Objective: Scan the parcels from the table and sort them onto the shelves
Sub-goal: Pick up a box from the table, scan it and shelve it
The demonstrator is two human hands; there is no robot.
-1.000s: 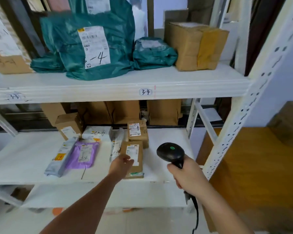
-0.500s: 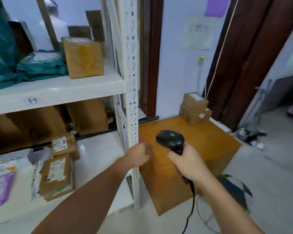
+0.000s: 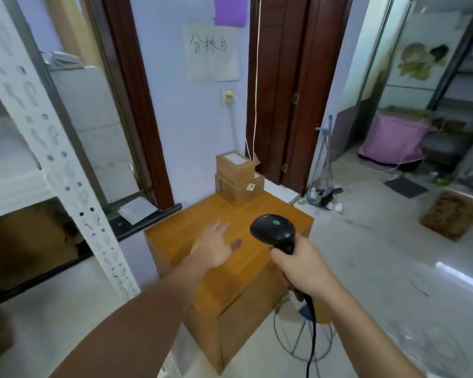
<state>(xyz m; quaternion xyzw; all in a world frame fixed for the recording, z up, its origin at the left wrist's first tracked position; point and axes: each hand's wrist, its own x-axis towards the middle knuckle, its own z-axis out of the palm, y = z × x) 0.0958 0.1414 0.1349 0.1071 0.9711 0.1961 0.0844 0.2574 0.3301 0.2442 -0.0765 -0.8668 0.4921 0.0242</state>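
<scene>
Two cardboard parcels sit stacked at the far corner of the wooden table: a smaller top box with a white label and a larger bottom box. My left hand hovers empty over the table's middle, fingers spread, well short of the boxes. My right hand grips the handle of a black barcode scanner with a green dot on top; its cable hangs down past the table's right side.
The white perforated shelf post and shelf edge stand at the left. A dark wooden door is behind the table. A wire stand sits on the floor below the scanner. A pink bag and a brown mat lie at the right.
The view has swung right, from the shelves to the table. My left hand left the small box on the shelf, came across and opened over the table. The scanner stayed in my right hand.
</scene>
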